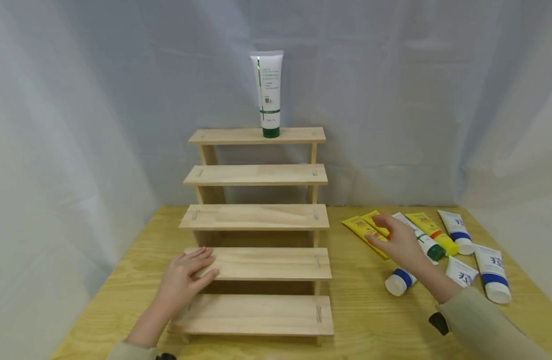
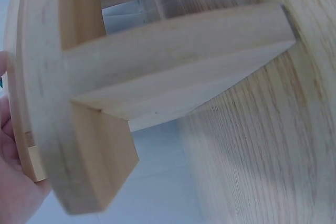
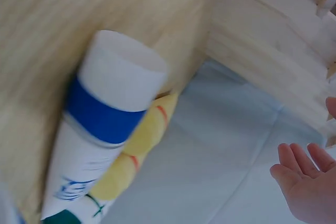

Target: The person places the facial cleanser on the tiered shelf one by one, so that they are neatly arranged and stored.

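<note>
My left hand rests on the left end of the second-lowest board of a five-tier wooden step shelf. In the left wrist view, its fingers lie along a board's edge. Over the tubes on the right is my right hand, holding nothing, thumb and fingers apart. Beneath and around it lie yellow tubes, a white tube with a green cap and a white tube with a blue band, partly hidden by the arm. A white green-capped tube stands cap-down on the top board.
Farther right on the wooden table lie another yellow tube and more blue-banded white tubes. Pale cloth hangs behind the table and along both sides.
</note>
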A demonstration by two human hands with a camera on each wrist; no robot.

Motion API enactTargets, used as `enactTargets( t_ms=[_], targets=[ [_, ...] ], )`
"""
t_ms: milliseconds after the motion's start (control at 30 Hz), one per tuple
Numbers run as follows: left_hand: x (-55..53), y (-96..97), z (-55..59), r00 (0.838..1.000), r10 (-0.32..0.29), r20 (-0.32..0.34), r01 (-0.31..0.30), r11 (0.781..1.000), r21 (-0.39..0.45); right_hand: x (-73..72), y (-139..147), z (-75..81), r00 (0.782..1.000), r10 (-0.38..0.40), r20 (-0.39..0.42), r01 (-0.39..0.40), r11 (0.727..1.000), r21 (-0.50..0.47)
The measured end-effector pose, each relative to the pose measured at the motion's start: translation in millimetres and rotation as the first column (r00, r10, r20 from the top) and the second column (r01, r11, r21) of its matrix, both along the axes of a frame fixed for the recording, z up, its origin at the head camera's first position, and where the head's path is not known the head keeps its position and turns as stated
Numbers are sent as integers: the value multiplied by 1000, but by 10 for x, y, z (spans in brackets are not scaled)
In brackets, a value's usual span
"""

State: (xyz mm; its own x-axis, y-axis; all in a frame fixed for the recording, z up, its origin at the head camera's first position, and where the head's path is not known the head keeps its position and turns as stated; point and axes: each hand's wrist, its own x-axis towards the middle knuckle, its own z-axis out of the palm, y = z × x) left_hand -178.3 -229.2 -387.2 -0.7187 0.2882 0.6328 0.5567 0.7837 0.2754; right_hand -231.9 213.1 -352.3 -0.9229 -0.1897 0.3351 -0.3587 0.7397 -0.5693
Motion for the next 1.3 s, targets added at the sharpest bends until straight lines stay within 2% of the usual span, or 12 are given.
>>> enactTargets(
  t_ms=[267,500,800,1133,1233,1300],
  targets=[
    [6,7,-3,1000,5,16,-5,1000,1,216,253,-156,998,-66,19,65,996,57],
    [-7,-17,-24,1000,8,21,-8,1000,6,348,446,-265,987,-108,121,98,991,88],
    [-6,-19,-28,1000,8,17,-8,1000,5,482,579,-364,970,-149,194,129,985,113],
    [-6,-11,-32,1000,7,1,-7,1000,-4,529,653,-487,925,-207,318,167,975,147],
    [-5,-9,-28,1000,5,-2,-5,1000,-4,525,661,-519,900,-222,376,187,974,126],
    [-6,-10,-29,1000,3,-4,-3,1000,-2,525,664,-530,874,-227,429,202,974,105]
  ],
)
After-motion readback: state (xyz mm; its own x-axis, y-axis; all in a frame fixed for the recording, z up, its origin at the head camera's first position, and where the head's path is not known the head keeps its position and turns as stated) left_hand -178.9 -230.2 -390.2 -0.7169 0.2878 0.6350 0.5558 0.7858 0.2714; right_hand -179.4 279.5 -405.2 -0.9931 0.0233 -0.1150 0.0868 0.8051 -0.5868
